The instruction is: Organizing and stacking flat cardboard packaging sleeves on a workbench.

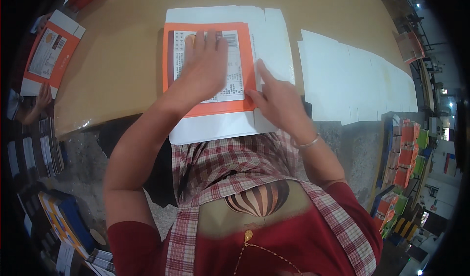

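In front of me lies a flat printed cardboard piece [212, 110], orange with a pale label panel and white ends, on top of a white sheet or stack of sheets [278, 36]. My left hand [208, 63] rests palm down on the label panel, its fingers stretched out. At the right edge of the orange part is my right hand [281, 99], thumb and index finger spread apart and touching that edge. The other fingers of the right hand are curled and partly hidden.
All this lies on a brown tabletop [342, 11]. Flat white card sheets [352, 80] lie to the right. At the far left, another person's hand [43, 96] holds a similar orange and white piece [61, 55]. Stacks of orange and green packaging [406, 146] stand at the lower right.
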`<state>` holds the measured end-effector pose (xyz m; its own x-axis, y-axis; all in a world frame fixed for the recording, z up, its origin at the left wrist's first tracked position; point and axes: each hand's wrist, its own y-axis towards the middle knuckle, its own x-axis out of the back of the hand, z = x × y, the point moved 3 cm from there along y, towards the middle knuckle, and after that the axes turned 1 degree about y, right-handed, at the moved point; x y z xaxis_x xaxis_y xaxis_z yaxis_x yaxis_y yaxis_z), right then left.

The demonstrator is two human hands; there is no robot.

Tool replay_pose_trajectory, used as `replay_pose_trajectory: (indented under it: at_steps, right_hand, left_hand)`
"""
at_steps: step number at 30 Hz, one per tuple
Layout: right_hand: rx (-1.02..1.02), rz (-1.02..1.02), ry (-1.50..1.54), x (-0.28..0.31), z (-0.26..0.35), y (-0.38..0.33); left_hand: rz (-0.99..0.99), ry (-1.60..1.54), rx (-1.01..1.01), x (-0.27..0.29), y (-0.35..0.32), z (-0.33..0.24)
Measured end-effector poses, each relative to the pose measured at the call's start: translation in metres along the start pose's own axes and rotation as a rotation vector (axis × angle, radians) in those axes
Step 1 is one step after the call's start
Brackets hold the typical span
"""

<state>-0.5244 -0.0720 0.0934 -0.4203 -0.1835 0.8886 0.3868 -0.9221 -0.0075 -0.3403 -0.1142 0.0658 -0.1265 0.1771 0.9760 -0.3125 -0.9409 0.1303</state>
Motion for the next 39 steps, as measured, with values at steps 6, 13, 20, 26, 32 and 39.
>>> replay_pose_trajectory:
  at_steps: [6,13,20,26,32,39]
  right_hand:
    - [-0.198,-0.454,0.225,0.015,-0.108,0.019]
    - [0.215,-0.197,0.406,-0.006,-0.045,0.061]
    - [0.207,-0.296,-0.379,-0.039,-0.027,0.050]
    - [0.243,-0.334,-0.394,-0.034,-0.025,0.034]
    - [0.119,-0.192,0.134,0.033,-0.088,-0.014]
    - [-0.334,0.424,-0.495,0.039,-0.117,-0.034]
  left_hand:
    - [0.001,-0.209,0.101,-0.006,-0.010,-0.027]
    - [-0.027,-0.191,0.096,-0.018,-0.013,-0.023]
    - [-0.130,-0.238,0.134,-0.013,-0.009,-0.023]
    - [-0.116,-0.188,0.039,-0.017,-0.008,-0.031]
    - [-0.102,-0.123,0.068,-0.014,-0.008,-0.028]
    - [-0.058,-0.056,0.065,-0.020,-0.003,-0.026]
